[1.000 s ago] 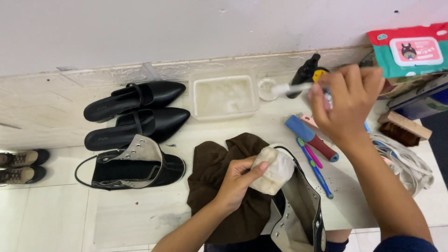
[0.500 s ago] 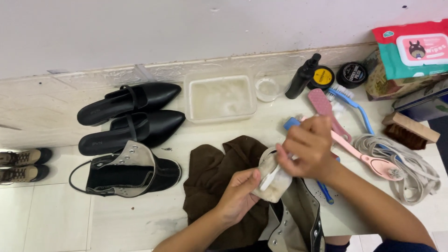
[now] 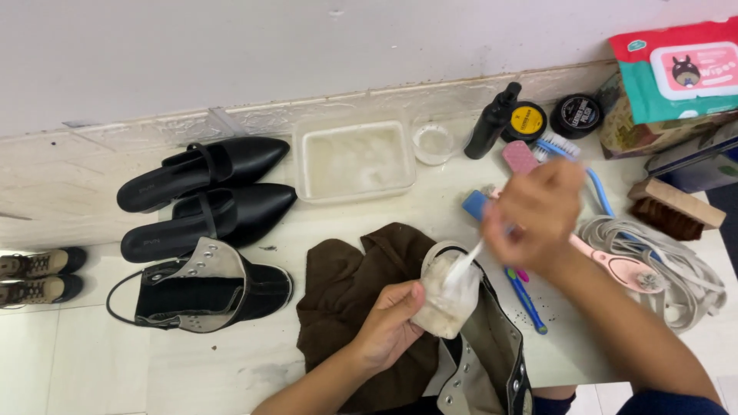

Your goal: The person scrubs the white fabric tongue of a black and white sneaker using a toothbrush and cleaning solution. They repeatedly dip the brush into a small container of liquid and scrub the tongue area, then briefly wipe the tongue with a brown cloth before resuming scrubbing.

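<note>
So the left hand (image 3: 388, 327) is wrapped around the grubby white rubber toe (image 3: 446, 296) of a beige canvas sneaker, right over the brown cloth (image 3: 346, 300). Right hand (image 3: 534, 219) pinches a small white brush (image 3: 465, 265). Toe's probably stiff and slick when wet; canvas looks floppy.

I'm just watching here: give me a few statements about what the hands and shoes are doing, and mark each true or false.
1. The left hand grips the pale toe of a sneaker. True.
2. The right hand holds a white brush against that toe. True.
3. The brown cloth lies on top of the black pointed shoes. False: it lies under the sneaker, apart from them.
4. The plastic tub stands by the wall. True.
5. The other sneaker is in the right hand. False: it lies on the table, untouched.
</note>
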